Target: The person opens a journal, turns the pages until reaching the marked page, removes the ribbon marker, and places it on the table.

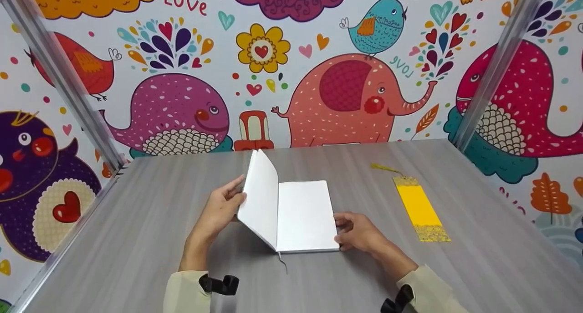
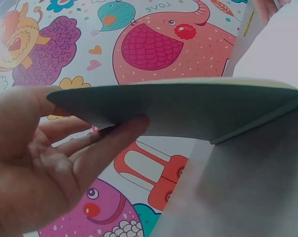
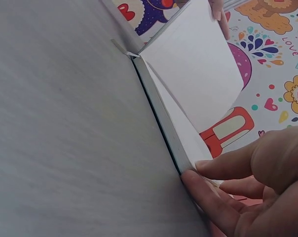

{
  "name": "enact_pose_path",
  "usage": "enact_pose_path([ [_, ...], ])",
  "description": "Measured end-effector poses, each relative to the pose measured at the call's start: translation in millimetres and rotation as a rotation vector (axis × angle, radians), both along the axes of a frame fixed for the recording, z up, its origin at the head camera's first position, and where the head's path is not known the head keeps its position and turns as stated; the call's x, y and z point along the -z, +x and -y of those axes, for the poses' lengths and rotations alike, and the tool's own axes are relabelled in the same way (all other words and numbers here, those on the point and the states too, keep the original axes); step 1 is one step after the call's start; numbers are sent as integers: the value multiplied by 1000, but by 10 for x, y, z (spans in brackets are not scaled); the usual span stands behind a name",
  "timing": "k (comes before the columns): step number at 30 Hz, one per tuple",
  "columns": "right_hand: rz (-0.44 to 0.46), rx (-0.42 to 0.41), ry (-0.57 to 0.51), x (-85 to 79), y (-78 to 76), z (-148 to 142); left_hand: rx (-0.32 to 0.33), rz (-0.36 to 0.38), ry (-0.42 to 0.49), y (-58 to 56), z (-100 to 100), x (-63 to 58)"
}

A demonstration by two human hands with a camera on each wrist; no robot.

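Note:
A notebook [image 1: 306,217] lies open at blank white pages in the middle of the table in the head view. Its left half stands tilted up, and a thin ribbon [image 1: 283,262] trails from the spine's near end. My left hand [image 1: 223,207] holds that raised half by its outer edge; the left wrist view shows fingers against the dark green-grey cover [image 2: 178,111]. With thumb and fingers, my right hand [image 1: 360,231] pinches the lower right edge of the flat half, seen close in the right wrist view. To the right lies a yellow bookmark [image 1: 419,206] with glittery ends and a tassel.
The grey wood-look table [image 1: 136,240] runs back to a wall [image 1: 268,89] printed with cartoon animals. Metal posts [image 1: 63,71] stand at the left and right corners. Black straps [image 1: 218,284] sit on both sleeves.

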State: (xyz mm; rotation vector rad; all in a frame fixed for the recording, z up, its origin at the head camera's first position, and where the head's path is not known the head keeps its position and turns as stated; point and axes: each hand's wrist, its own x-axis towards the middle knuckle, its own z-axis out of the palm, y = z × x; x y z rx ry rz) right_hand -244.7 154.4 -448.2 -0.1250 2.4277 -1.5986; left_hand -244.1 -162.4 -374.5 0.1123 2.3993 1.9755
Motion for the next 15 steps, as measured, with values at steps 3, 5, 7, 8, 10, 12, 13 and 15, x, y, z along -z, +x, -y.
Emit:
enact_pose_path([
  [3,-1,-2,-1,-1,6,4,8,-8,19,1,-44,-4],
  [5,2,-1,-2,-6,9,4,17,-11,30,1,-74,-2],
  [7,7,-4,0,-12,8,-1,26,-15,33,-3,-103,3],
  [8,12,-4,-3,-17,5,-3,30,-17,32,-7,-117,7],
  [10,20,-9,-11,-23,-1,-12,41,-20,31,-15,-143,17],
  [12,25,-18,-18,-27,-7,-22,50,-23,26,-20,-171,22],
  [13,27,-20,-22,-31,-8,-25,54,-24,29,-23,-183,25],
  [15,31,-31,-33,-32,-10,-31,64,-33,37,-26,-205,31],
])
